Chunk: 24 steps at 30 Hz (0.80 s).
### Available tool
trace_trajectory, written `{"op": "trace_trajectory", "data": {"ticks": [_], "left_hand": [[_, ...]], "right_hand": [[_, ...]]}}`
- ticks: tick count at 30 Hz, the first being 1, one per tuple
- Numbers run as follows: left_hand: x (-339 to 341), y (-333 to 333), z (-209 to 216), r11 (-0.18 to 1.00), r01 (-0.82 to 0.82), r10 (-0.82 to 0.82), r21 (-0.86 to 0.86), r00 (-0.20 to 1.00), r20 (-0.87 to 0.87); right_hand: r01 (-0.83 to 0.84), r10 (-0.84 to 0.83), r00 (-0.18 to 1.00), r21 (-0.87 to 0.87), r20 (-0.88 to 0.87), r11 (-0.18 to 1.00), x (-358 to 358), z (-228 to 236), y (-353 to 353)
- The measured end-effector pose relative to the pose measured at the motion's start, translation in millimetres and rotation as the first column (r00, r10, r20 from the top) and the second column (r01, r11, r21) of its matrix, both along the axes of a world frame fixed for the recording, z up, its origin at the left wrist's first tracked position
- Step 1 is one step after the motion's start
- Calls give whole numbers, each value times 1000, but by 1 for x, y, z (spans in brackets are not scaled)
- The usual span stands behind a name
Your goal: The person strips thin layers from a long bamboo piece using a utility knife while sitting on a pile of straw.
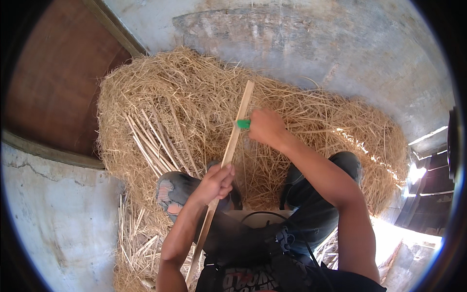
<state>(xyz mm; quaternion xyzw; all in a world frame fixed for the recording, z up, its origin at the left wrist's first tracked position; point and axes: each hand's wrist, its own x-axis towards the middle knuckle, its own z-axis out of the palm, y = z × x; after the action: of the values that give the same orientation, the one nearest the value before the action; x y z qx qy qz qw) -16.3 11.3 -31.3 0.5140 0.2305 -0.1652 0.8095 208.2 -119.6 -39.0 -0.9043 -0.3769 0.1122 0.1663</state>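
A long, pale, flat strip of split bamboo or wood (231, 145) runs slantwise from low beside my body up over the straw. Around its middle, the fingers of my left hand (214, 184) are wrapped. My right hand (266, 126) is closed in a fist round a small green tool (243, 124), whose green end meets the strip's right edge above my left hand. Whether the tool has a blade cannot be made out. Both forearms reach in from the lower edge, and my bent knees lie on either side.
A thick heap of dry straw (194, 80) spreads ahead and around my feet. Several thin pale sticks (154, 141) lie on it at the left. A grey wall (311, 44) stands behind, with a brown panel (63, 73) at the far left. Sunlight enters at the right.
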Motion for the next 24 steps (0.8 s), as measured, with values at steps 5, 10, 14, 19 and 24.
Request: {"op": "trace_trajectory", "data": {"ticks": [5,10,14,19,24], "left_hand": [[-7,-2,-3,986,169,-169,-12,986,2],[-17,6,-5,994,110,-111,8,992,62],[-8,7,-2,999,-52,53,-15,996,71],[-5,5,3,999,-30,34,-33,994,100],[-6,6,2,998,-16,21,-52,995,100]], "right_hand": [[220,-219,974,-3,56,976,85,-21,-22],[561,-566,823,231,-49,795,146,6,-82],[359,-349,931,433,-105,827,86,52,-62],[-29,44,999,479,-20,877,20,51,-44],[-184,155,981,331,113,925,10,41,-33]]}}
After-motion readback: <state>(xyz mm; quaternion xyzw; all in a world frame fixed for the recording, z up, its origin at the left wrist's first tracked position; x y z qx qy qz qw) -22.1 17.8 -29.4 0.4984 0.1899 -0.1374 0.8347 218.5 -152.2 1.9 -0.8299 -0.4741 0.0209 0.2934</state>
